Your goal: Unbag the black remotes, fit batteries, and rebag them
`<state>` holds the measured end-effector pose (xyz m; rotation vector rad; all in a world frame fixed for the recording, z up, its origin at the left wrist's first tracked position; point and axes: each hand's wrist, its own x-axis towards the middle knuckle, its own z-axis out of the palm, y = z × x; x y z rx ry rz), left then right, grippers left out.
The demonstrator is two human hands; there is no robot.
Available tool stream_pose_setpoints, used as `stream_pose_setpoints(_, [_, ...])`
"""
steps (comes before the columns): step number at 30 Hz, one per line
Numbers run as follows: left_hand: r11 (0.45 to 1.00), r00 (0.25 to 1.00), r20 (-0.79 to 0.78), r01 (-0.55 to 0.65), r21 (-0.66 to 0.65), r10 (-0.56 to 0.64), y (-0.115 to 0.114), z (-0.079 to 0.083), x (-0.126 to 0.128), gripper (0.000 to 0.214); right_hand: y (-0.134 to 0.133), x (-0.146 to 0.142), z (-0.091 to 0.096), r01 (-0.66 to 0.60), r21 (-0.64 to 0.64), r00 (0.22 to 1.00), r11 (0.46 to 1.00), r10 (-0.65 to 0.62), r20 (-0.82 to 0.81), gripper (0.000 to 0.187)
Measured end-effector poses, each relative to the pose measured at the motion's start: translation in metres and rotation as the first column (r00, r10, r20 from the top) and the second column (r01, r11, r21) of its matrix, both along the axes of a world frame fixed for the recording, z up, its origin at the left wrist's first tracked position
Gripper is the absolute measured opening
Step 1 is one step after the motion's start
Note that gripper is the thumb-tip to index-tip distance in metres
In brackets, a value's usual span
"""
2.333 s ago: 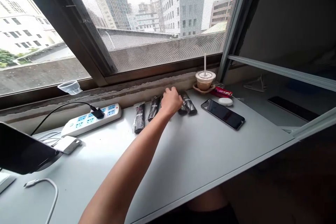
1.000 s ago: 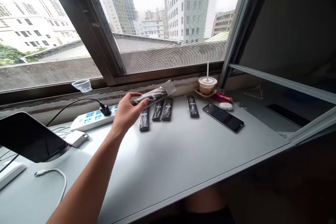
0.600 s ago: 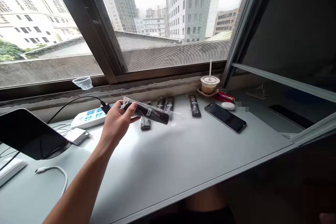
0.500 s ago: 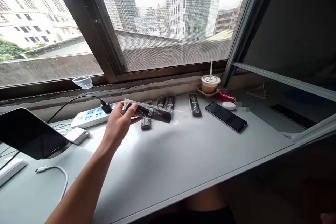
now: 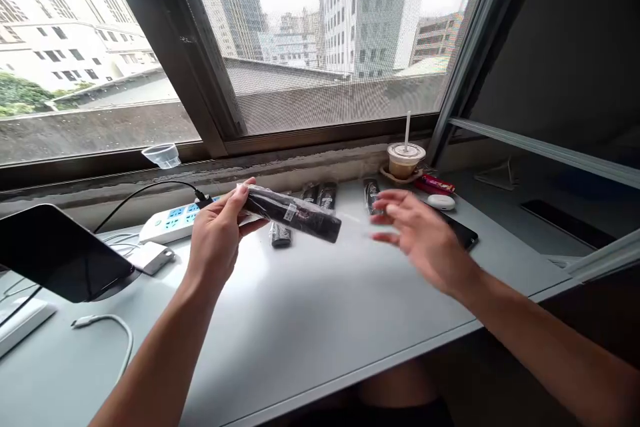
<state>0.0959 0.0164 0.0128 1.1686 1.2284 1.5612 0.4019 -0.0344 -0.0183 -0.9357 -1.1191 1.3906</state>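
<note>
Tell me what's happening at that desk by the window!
A person's left hand is holding up a black thing in clear plastic above the desk. The right hand is open and a bit blurry, apparently not touching it, and partly hides a black phone. Four more dark wrapped packets lie behind. A drink with a straw stands near the window.

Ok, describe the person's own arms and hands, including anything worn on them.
The left hand and right hand are ungloved, with no watch or bracelet visible. The left forearm and right forearm show no sleeves; anything higher is out of frame. Blur hides fine detail on the right fingers.
</note>
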Motion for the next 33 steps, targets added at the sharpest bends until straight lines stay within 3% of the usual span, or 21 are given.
stream_pose_setpoints(2, [1.0, 1.0, 0.003, -0.021, 0.001, 0.021, -0.002, 0.0, 0.003, 0.051, 0.003, -0.012, -0.006, -0.111, -0.208, 0.984, 0.972, 0.078, -0.16, 0.03])
stream_pose_setpoints(3, [1.0, 1.0, -0.007, -0.03, 0.004, 0.03, -0.003, 0.0, 0.004, 0.051, 0.005, -0.019, -0.009, -0.26, -0.289, 0.95, 0.921, 0.191, -0.247, 0.035])
stream_pose_setpoints(4, [0.999, 0.999, -0.023, -0.039, 0.01, 0.04, -0.004, 0.0, 0.005, 0.051, 0.009, -0.025, -0.012, -0.393, -0.31, 0.899, 0.865, 0.292, -0.326, 0.04])
stream_pose_setpoints(6, [0.998, 0.997, -0.061, -0.054, 0.039, 0.056, -0.005, 0.0, 0.006, 0.048, 0.017, -0.035, -0.016, -0.537, -0.29, 0.82, 0.792, 0.409, -0.4, 0.043])
stream_pose_setpoints(12, [0.998, 0.997, -0.074, -0.007, 0.068, 0.012, -0.002, 0.006, -0.006, 0.038, 0.048, -0.044, -0.02, -0.619, -0.286, 0.784, 0.731, 0.555, -0.278, 0.036])
stream_pose_setpoints(14, [0.994, 0.994, -0.09, -0.057, 0.088, 0.065, 0.001, 0.007, -0.015, 0.039, 0.058, -0.043, -0.022, -0.655, -0.253, 0.756, 0.712, 0.619, -0.214, 0.036])
stream_pose_setpoints(16, [0.971, 0.962, -0.184, -0.169, 0.17, 0.2, 0.002, 0.007, -0.025, 0.036, 0.067, -0.043, -0.025, -0.671, -0.23, 0.74, 0.705, 0.656, -0.15, 0.036])
stream_pose_setpoints(18, [0.92, 0.858, -0.367, -0.259, 0.295, 0.359, 0.003, 0.005, -0.034, 0.031, 0.074, -0.043, -0.031, -0.654, -0.217, 0.754, 0.724, 0.647, -0.113, 0.034])
stream_pose_setpoints(21, [0.809, 0.569, -0.591, -0.271, 0.522, 0.572, 0.001, 0.003, -0.039, 0.034, 0.079, -0.045, -0.043, -0.601, -0.18, 0.799, 0.779, 0.593, -0.1, 0.036])
stream_pose_setpoints(23, [0.746, 0.4, -0.653, -0.136, 0.652, 0.643, -0.002, 0.002, -0.034, 0.051, 0.08, -0.045, -0.048, -0.575, -0.165, 0.818, 0.801, 0.567, -0.096, 0.038])
stream_pose_setpoints(24, [0.747, 0.348, -0.701, 0.004, 0.665, 0.623, -0.004, 0.001, -0.029, 0.063, 0.079, -0.044, -0.049, -0.569, -0.168, 0.822, 0.805, 0.562, -0.09, 0.039])
stream_pose_setpoints(25, [0.764, 0.301, -0.772, 0.172, 0.621, 0.56, -0.006, 0.0, -0.023, 0.074, 0.078, -0.043, -0.048, -0.566, -0.174, 0.823, 0.806, 0.561, -0.082, 0.04])
stream_pose_setpoints(27, [0.783, 0.183, -0.921, 0.484, 0.389, 0.344, -0.009, -0.005, -0.01, 0.076, 0.075, -0.039, -0.046, -0.577, -0.18, 0.815, 0.797, 0.576, -0.06, 0.044])
stream_pose_setpoints(28, [0.786, 0.122, -0.958, 0.55, 0.282, 0.258, -0.009, -0.008, -0.005, 0.074, 0.074, -0.036, -0.044, -0.588, -0.177, 0.806, 0.789, 0.591, -0.045, 0.046])
stream_pose_setpoints(30, [0.806, 0.027, -0.99, 0.578, 0.127, 0.137, -0.009, -0.017, 0.001, 0.067, 0.071, -0.031, -0.039, -0.612, -0.163, 0.785, 0.774, 0.62, -0.005, 0.045])
stream_pose_setpoints(33, [0.854, -0.053, -0.996, 0.52, 0.033, 0.071, -0.008, -0.028, 0.001, 0.052, 0.07, -0.026, -0.036, -0.613, -0.165, 0.774, 0.773, 0.629, 0.071, 0.044])
